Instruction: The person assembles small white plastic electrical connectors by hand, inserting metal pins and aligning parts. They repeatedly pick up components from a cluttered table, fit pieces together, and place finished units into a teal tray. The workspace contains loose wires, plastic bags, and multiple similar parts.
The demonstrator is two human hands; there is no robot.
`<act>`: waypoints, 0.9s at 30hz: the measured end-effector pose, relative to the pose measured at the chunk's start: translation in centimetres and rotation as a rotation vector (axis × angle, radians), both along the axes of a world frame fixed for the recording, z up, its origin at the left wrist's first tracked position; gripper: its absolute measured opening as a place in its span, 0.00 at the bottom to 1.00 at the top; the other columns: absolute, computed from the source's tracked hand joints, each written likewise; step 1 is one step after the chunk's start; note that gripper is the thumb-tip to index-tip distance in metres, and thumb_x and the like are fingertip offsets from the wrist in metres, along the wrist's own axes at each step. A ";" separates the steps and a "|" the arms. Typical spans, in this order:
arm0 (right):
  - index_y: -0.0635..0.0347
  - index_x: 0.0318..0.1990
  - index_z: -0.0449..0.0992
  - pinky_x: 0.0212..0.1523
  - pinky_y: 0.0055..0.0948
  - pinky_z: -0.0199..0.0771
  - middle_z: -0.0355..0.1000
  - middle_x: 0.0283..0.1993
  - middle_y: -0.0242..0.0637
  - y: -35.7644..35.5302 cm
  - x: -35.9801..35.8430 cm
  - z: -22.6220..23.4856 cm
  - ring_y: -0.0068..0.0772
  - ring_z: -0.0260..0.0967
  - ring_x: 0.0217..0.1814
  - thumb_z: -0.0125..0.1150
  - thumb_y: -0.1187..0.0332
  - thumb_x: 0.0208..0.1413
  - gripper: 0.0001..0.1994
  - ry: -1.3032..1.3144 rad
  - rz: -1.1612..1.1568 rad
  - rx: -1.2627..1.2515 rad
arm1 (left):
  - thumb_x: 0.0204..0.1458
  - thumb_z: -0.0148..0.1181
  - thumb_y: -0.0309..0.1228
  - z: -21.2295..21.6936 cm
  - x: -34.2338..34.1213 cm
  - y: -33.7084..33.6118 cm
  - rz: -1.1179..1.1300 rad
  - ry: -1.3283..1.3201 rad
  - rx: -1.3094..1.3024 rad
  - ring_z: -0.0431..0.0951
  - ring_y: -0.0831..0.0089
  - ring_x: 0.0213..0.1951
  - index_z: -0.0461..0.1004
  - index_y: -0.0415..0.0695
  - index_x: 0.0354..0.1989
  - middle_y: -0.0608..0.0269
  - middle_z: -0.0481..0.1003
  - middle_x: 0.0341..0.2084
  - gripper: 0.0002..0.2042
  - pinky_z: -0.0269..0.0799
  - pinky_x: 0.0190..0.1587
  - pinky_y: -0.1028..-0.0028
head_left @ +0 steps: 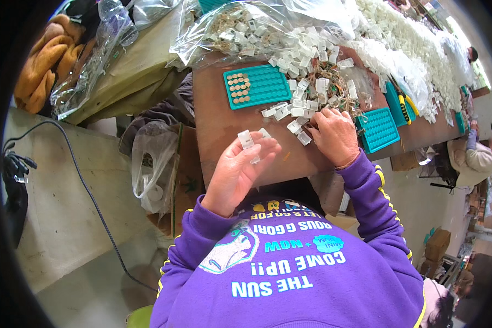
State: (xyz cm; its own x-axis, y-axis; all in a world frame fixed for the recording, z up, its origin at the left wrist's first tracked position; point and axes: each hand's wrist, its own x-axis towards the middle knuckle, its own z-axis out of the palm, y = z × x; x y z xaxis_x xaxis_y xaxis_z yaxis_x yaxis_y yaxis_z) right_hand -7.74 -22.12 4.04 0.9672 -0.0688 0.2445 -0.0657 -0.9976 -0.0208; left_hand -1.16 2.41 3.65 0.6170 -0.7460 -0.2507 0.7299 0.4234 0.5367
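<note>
My left hand (pixel 236 169) is raised over the table's near edge, palm up, its fingers closed on a small white plastic case (pixel 246 140). A second clear-white piece shows at its fingertips. My right hand (pixel 336 136) rests at the near edge of a heap of small white plastic cases (pixel 297 112). Its fingers curl downward and their tips are hidden, so what they grip cannot be made out. Thin tangled wires (pixel 333 74) run through the heap beside it. A teal dimpled tray (pixel 273 87) lies beyond my left hand, with several round metallic discs (pixel 239 90) in its left part.
Another teal tray (pixel 381 131) lies right of my right hand, near yellow-and-black-handled pliers (pixel 405 106). A clear bag (pixel 229 33) of cases and wires stands at the back. Plastic bags (pixel 154 158) hang left of the table (pixel 216 117). A person (pixel 478 150) sits farther right.
</note>
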 end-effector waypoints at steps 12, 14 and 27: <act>0.56 0.35 0.76 0.41 0.33 0.73 0.76 0.35 0.39 -2.0 1.0 2.5 0.38 0.76 0.36 0.61 0.74 0.48 0.06 -0.151 0.019 0.328 | 0.61 0.52 0.27 -1.2 -0.1 -0.8 0.023 -0.027 0.017 0.76 0.68 0.52 0.69 0.45 0.43 0.57 0.76 0.46 0.05 0.72 0.57 0.68; 0.60 0.41 0.77 0.39 0.23 0.75 0.79 0.39 0.38 -2.0 1.3 3.7 0.27 0.77 0.37 0.65 0.74 0.53 0.09 -0.217 -0.019 0.603 | 0.62 0.53 0.28 -1.1 0.0 -1.4 0.034 -0.068 0.023 0.75 0.69 0.52 0.70 0.44 0.46 0.59 0.76 0.46 0.06 0.71 0.57 0.68; 0.63 0.43 0.74 0.41 0.23 0.74 0.77 0.39 0.38 5.4 1.1 3.5 0.25 0.75 0.40 0.59 0.74 0.60 0.06 -0.131 0.096 2.111 | 0.63 0.56 0.35 -0.5 0.5 -3.1 0.231 -0.129 -0.046 0.76 0.78 0.42 0.69 0.38 0.55 0.60 0.77 0.43 0.17 0.71 0.47 0.78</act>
